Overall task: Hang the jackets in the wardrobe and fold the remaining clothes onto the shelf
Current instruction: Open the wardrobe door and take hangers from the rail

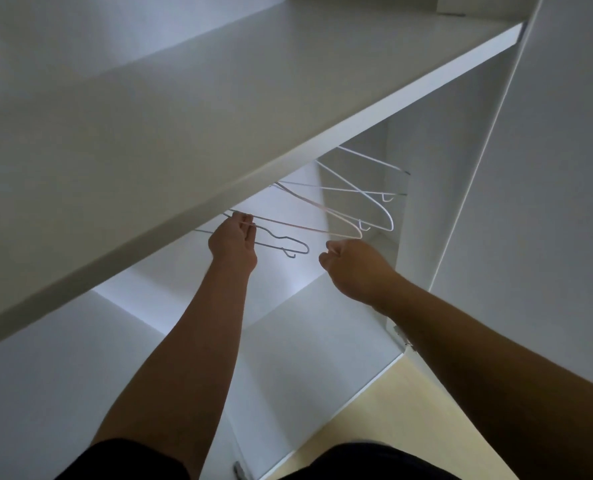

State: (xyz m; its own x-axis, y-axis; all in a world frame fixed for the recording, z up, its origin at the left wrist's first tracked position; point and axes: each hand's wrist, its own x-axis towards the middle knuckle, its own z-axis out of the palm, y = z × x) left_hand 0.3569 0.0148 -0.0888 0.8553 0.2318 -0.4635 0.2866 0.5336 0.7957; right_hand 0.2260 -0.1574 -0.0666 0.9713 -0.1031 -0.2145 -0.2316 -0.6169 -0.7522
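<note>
Below the shelf [288,133], a grey hanger [302,244] is gripped by the left hand [232,242], the right hand [355,268] is curled beside a pink hanger [340,219], its grasp unclear; no jacket is seen, so one probably needs fetching next.

The tops of the wire hangers [361,192] are hidden behind the front edge of the shelf [288,157], so what they hang from cannot be seen. The left hand [232,242] covers part of the grey hanger [281,248] it holds. The right hand [355,268] is turned away, fingers curled, just under the tip of the pale hanger [322,210]; whether it touches it is unclear. At the top right a white thing [451,5] is cut off. At the bottom edge a metal piece [239,472] and dark clothes [132,459] are cut off too.
</note>
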